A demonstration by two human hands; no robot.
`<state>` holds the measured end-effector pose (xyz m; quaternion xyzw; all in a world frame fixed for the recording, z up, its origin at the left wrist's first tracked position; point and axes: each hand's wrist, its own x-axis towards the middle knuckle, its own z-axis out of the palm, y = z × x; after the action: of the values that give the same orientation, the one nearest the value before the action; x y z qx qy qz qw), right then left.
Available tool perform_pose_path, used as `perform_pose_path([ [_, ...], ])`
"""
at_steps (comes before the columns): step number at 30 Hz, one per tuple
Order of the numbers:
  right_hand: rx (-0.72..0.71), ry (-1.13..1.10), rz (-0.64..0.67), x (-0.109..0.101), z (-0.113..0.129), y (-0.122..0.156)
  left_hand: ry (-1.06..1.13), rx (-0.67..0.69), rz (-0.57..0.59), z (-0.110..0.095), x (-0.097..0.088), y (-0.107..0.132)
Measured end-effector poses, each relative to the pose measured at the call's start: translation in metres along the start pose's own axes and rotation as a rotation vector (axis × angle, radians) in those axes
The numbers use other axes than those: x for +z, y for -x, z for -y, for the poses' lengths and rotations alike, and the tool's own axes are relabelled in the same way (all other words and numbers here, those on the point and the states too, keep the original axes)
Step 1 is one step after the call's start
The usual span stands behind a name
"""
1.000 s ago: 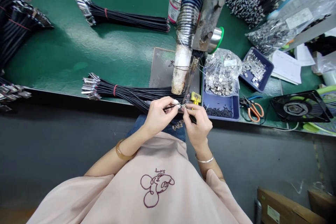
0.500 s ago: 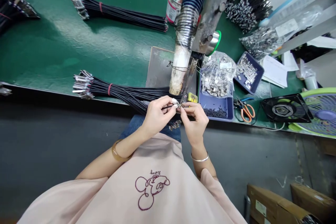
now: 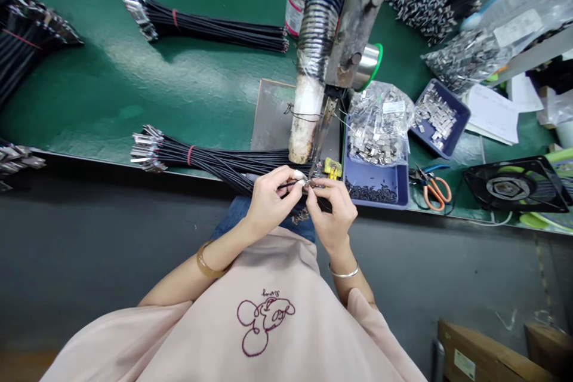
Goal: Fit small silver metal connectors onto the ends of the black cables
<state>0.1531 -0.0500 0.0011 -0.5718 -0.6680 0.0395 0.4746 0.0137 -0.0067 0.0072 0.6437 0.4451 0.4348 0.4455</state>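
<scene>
A green workbench (image 3: pixel 80 113) spans the upper view, its front edge running just beyond the person's lap, with grey floor (image 3: pixel 89 233) on the near side. The widest open stretch of bench lies to the left, between two black cable bundles. Both forearms reach forward from the lap and angle inward, elbows low, so that the left hand (image 3: pixel 274 197) and the right hand (image 3: pixel 333 209) meet near the front edge, fingertips almost touching, thumbs and index fingers drawn narrow in a pinch.

A ribbed hose (image 3: pixel 317 30) slants down beside a metal bar (image 3: pixel 358 24); its pale nozzle ends just beyond the fingertips and hides part of the grey board (image 3: pixel 273 113). The near cable bundle (image 3: pixel 201 158), tied with a red band, lies along the front edge and passes behind the left hand. To the right, a purple tray (image 3: pixel 401 191) of small parts crowds the space close to the right hand; farther along sit orange-handled pliers (image 3: pixel 436 194) and a black fan (image 3: pixel 514 185).

A yellow sponge (image 3: pixel 332 167) sits just past the right fingers. The left hand grips a black wire (image 3: pixel 289 184); at its tip, between both hands, the right pinches a small metal piece (image 3: pixel 308 184), too tiny to make out its shape.
</scene>
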Motion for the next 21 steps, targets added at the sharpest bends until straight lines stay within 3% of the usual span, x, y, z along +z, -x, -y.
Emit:
perform_pose_path([
  [4, 0.039, -0.049, 0.013, -0.002, 0.001, 0.001, -0.02, 0.006, 0.01, 0.001, -0.002, -0.001],
  [7, 0.258, -0.187, 0.041, -0.005, 0.0, 0.0, -0.064, 0.075, 0.036, 0.0, -0.006, -0.002],
  [10, 0.534, -0.385, 0.184, -0.009, -0.001, -0.003, -0.087, 0.156, 0.081, 0.0, -0.011, -0.003],
  [13, 0.632, -0.575, 0.303, -0.011, -0.001, -0.007, -0.092, 0.245, 0.141, 0.0, -0.016, -0.003],
  [16, 0.562, -0.57, 0.292, -0.01, 0.0, -0.006, -0.096, 0.261, 0.153, 0.0, -0.017, -0.002],
  [21, 0.119, -0.1, 0.101, -0.013, 0.001, 0.001, -0.064, 0.158, 0.166, 0.002, -0.019, -0.001],
])
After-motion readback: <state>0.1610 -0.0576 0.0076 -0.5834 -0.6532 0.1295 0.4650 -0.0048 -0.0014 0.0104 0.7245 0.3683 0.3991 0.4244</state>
